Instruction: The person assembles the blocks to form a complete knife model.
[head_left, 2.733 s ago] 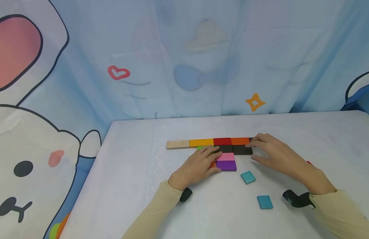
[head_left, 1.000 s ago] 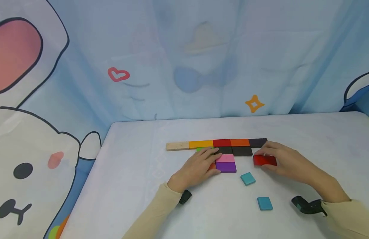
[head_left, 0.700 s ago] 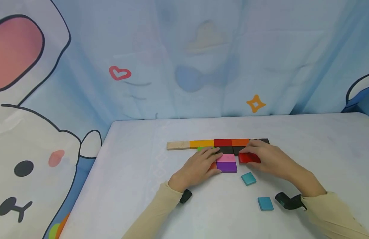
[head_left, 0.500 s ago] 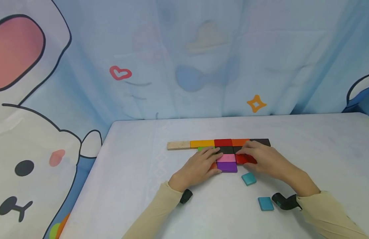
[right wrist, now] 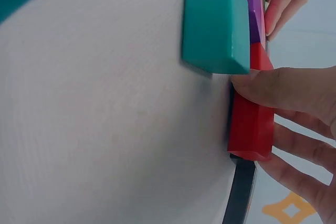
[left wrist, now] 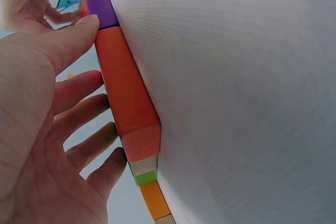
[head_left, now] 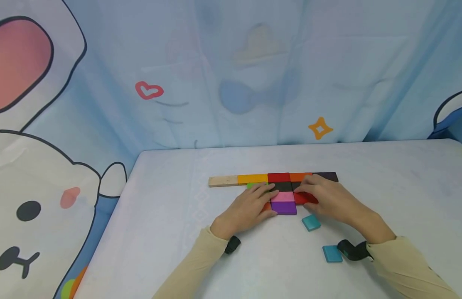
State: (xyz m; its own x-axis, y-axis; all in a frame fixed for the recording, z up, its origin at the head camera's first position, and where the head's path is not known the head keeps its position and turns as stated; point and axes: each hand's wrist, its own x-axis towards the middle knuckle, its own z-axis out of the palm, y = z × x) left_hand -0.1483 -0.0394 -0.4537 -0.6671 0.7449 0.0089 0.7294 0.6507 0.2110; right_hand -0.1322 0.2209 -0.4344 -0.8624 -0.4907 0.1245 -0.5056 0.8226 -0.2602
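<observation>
My right hand [head_left: 333,201] pinches a red block [head_left: 305,199], thumb on its near side and fingers on its far side, as the right wrist view shows. The block lies against the right end of the pink block [head_left: 282,196] and the purple block [head_left: 284,208], in front of a dark block. My left hand [head_left: 246,207] rests on the left part of the layout with its fingers fairly straight. In the left wrist view its thumb touches near the joint between the purple block and an orange block [left wrist: 126,87]. The left hand partly covers the green block [head_left: 255,185].
A back row runs from a plain wood block [head_left: 222,181] through yellow [head_left: 252,179], red [head_left: 278,177] and orange [head_left: 300,177] to dark [head_left: 325,176]. Two loose teal square blocks [head_left: 311,222] lie in front, the nearer beside the right wrist camera [head_left: 352,250]. A printed curtain hangs behind the table.
The right hand has brought the red block from the right, leftward against the pink and purple blocks. The left hand has stayed in place.
</observation>
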